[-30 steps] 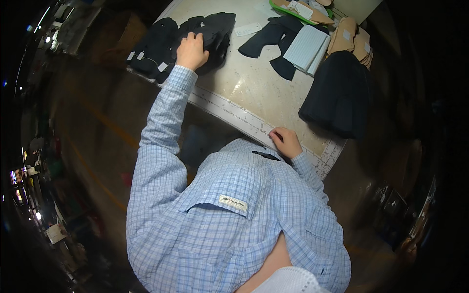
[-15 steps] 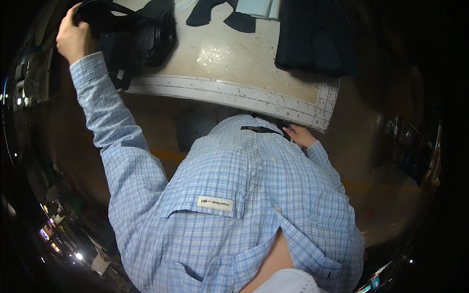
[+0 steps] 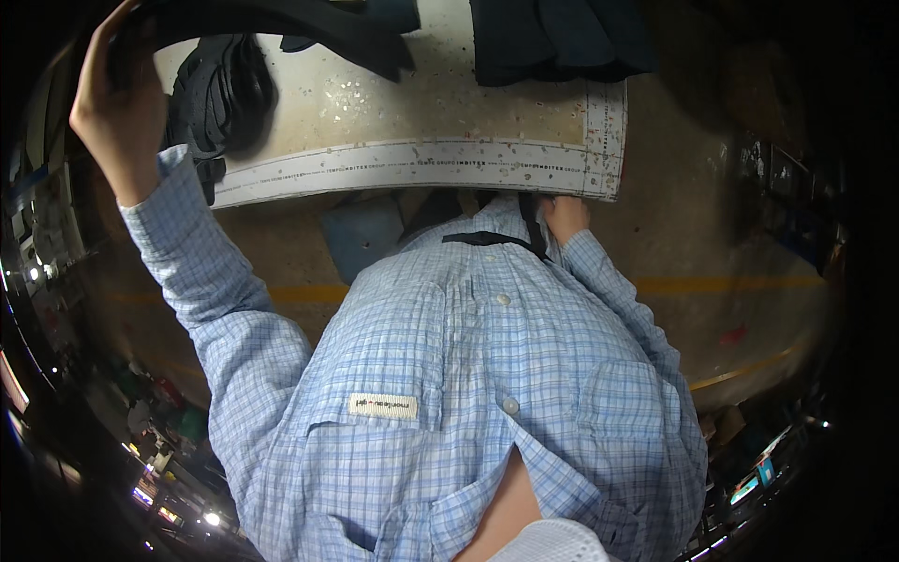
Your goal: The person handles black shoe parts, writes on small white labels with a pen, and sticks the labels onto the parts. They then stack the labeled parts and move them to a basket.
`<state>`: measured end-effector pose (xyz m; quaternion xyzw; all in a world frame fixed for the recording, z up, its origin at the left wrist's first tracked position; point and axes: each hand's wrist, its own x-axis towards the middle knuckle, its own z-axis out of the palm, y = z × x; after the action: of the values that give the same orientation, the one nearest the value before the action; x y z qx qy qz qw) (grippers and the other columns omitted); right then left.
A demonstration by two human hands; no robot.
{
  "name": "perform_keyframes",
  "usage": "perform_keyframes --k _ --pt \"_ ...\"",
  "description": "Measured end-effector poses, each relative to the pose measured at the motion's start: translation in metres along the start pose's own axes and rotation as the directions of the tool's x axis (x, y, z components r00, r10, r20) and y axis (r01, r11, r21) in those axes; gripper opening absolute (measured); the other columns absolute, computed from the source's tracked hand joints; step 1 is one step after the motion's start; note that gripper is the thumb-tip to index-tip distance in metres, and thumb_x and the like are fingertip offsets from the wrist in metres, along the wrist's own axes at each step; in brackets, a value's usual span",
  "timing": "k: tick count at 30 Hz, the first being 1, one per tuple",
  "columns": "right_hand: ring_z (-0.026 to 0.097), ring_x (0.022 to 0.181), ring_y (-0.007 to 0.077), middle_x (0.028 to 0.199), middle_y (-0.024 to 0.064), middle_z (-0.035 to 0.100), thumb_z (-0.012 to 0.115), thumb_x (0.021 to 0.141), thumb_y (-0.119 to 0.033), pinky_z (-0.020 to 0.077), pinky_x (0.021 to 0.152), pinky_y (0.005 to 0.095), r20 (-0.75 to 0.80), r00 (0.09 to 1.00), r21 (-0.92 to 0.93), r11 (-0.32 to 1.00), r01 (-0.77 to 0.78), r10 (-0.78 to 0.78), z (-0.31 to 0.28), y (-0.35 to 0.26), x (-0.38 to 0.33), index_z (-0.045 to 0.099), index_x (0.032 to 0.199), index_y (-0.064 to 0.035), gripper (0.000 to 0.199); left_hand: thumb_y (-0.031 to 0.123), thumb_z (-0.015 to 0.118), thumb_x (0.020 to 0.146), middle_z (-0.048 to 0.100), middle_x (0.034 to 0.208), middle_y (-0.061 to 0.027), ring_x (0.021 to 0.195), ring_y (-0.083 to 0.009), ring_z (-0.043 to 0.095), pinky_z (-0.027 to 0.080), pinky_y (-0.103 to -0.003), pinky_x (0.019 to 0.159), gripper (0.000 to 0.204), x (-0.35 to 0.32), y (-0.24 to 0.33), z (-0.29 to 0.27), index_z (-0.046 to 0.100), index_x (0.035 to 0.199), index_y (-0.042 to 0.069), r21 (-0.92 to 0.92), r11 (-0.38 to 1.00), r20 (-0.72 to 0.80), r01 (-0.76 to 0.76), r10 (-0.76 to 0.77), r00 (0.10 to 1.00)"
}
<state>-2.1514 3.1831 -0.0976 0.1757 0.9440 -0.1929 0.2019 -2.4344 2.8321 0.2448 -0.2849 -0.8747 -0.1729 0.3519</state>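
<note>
Raised at the upper left, my left hand [image 3: 122,117] is closed on a long, curved dark cloth piece [image 3: 346,42], which stretches to the right above the table. Its fingertips are lost in the dark cloth. Below and beside it lies a pile of black curved cut pieces [image 3: 220,94]. My right hand [image 3: 565,220] is low at my waist, just under the table's front edge and beside a black strap [image 3: 487,239]. The fingers of that hand are mostly hidden.
A pale worktable [image 3: 393,117] with a white printed border spans the top, sprinkled with small specks. A stack of dark navy cloth [image 3: 552,47] lies at its far right. A blue-grey seat-like object [image 3: 363,234] is under the front edge. Yellow lines [image 3: 721,284] mark the floor.
My left hand has come slightly left and nearer, and the dark cloth now extends further right across the table. The view has shifted. My right hand stays by my waist.
</note>
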Motion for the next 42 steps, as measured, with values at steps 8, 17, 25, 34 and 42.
perform_keyframes --k 8,17,25,34,42 --pt "0.065 0.088 0.0368 0.092 0.0197 0.068 0.060 0.087 -0.030 0.0530 0.075 0.0457 0.409 0.871 -0.167 0.917 0.363 -0.271 -0.056 0.021 0.007 0.071 0.093 -0.0043 0.029 -0.016 0.053 0.063 0.060 0.096 -0.0138 0.095 -0.0252 0.062 0.049 -0.034 0.086 0.037 -0.007 0.040 0.039 0.063 0.096 -0.002 -0.708 0.705 0.159 -0.044 0.220 0.963" --pt "0.068 0.080 0.0289 0.086 0.0171 0.068 0.062 0.090 -0.022 0.0520 0.072 0.0353 0.104 0.813 0.352 0.786 0.508 -0.573 -0.195 -0.085 0.019 0.067 0.099 -0.0005 0.024 -0.014 0.059 0.069 0.058 0.128 -0.0076 0.117 -0.0262 0.057 0.043 -0.034 0.101 0.046 -0.112 -0.081 0.137 0.074 0.095 0.020 -0.555 0.819 0.538 0.148 0.218 0.814" --pt "0.062 0.099 0.0302 0.105 0.0142 0.063 0.063 0.087 -0.017 0.0489 0.086 0.0365 -0.247 0.556 0.373 0.452 0.810 -0.793 -0.142 -0.211 0.070 0.058 0.121 -0.0039 0.036 -0.015 0.048 0.066 0.061 0.120 -0.0123 0.099 -0.0309 0.064 0.051 -0.035 0.086 0.041 -0.189 -0.081 0.147 0.074 0.084 0.011 -0.210 0.758 0.552 0.617 -0.430 0.715" --pt "0.061 0.098 0.0402 0.107 0.0219 0.060 0.074 0.079 -0.028 0.0504 0.081 0.0456 -0.022 0.867 0.148 0.856 0.495 -0.497 -0.080 -0.252 0.130 0.050 0.125 -0.0018 0.057 0.031 0.073 0.078 0.027 0.148 -0.0292 0.134 -0.0470 0.031 0.031 -0.046 0.110 0.061 -0.222 0.000 0.165 0.052 0.133 0.015 -0.156 0.747 0.343 0.647 -0.573 0.745" --pt "0.056 0.098 0.0350 0.097 0.0161 0.056 0.068 0.083 -0.016 0.0481 0.084 0.0410 -0.335 0.672 0.007 0.711 0.703 -0.661 -0.099 -0.223 0.096 0.056 0.121 -0.0019 0.042 0.026 0.070 0.084 0.065 0.118 -0.0123 0.113 -0.0250 0.061 0.038 -0.048 0.104 0.040 -0.208 0.033 0.143 0.064 0.119 0.009 -0.125 0.881 0.366 0.457 -0.387 0.846"
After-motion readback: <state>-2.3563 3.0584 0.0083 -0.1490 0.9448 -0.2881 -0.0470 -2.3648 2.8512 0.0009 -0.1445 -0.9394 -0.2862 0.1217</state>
